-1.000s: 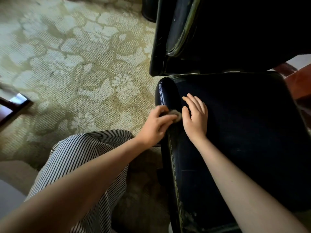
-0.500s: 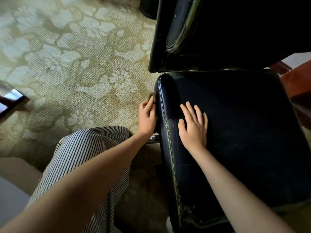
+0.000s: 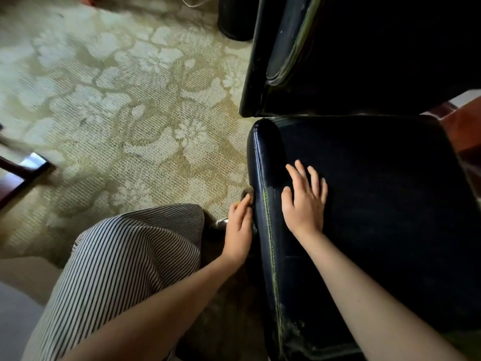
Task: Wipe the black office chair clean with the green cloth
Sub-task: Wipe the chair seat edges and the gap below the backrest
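Note:
The black office chair's seat (image 3: 377, 204) fills the right half of the head view, its backrest (image 3: 351, 53) above it. My left hand (image 3: 238, 230) presses flat against the seat's left side edge, holding the cloth (image 3: 247, 192). Only a small dull green-brown tuft of the cloth shows past my fingertips. My right hand (image 3: 304, 199) lies flat on top of the seat near its left edge, fingers spread, holding nothing. A worn green stitched seam runs down the seat's left edge between the two hands.
A pale floral carpet (image 3: 117, 100) covers the floor to the left. My knee in striped fabric (image 3: 122, 261) is at lower left. A dark wooden furniture piece (image 3: 23, 173) sits at the far left edge; reddish wood (image 3: 466, 128) shows at right behind the seat.
My left hand went from the top of the seat's edge down onto its left side and has slid back toward me along it. My right hand stayed flat on the seat.

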Tool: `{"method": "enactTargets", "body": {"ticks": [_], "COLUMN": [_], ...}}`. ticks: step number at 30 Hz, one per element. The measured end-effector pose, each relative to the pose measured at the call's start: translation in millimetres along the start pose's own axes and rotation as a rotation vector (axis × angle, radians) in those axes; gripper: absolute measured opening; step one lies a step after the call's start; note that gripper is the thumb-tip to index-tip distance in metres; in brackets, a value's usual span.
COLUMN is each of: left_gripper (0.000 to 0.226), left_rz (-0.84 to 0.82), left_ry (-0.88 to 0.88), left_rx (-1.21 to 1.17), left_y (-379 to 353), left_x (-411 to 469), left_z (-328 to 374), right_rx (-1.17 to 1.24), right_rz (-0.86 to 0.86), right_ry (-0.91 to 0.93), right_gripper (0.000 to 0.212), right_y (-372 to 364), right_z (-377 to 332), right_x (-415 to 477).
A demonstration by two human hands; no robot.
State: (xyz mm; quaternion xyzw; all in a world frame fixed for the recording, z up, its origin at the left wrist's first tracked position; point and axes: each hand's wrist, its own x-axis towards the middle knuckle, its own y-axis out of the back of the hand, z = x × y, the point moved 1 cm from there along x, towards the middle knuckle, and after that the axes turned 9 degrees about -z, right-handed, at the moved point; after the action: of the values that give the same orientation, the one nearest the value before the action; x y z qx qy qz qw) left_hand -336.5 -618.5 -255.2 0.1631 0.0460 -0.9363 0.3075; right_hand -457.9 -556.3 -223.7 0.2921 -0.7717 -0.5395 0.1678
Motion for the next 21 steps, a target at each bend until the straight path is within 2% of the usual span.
{"method": "enactTargets", "body": {"ticks": [5, 11, 13, 16, 21], "left_gripper": [0.036, 0.039, 0.039, 0.039, 0.037], "left_rz": [-0.078, 0.029, -0.002, -0.145, -0.112], "left_ry": [0.014, -0.01, -0.013, -0.042, -0.163], "left_rx": [0.108, 0.117, 0.107, 0.086, 0.234], "left_y": [9, 32, 35, 27, 19], "left_x": [-6, 47, 68, 83, 80], "left_z": [8, 36, 45, 50, 43], "right_rx": [0.024, 0.049, 0.051, 0.029, 0.014], "right_rz": [0.018, 0.012, 0.032, 0.07, 0.093], "right_ry": [-0.034, -0.057, -0.062, -0.066, -0.086], "right_gripper": [0.064, 0.058, 0.055, 0.059, 0.063], "right_y": [0, -2, -4, -5, -6], "right_z": [-2, 0, 0, -1, -3], "right_x": [7, 14, 16, 18, 21]}}
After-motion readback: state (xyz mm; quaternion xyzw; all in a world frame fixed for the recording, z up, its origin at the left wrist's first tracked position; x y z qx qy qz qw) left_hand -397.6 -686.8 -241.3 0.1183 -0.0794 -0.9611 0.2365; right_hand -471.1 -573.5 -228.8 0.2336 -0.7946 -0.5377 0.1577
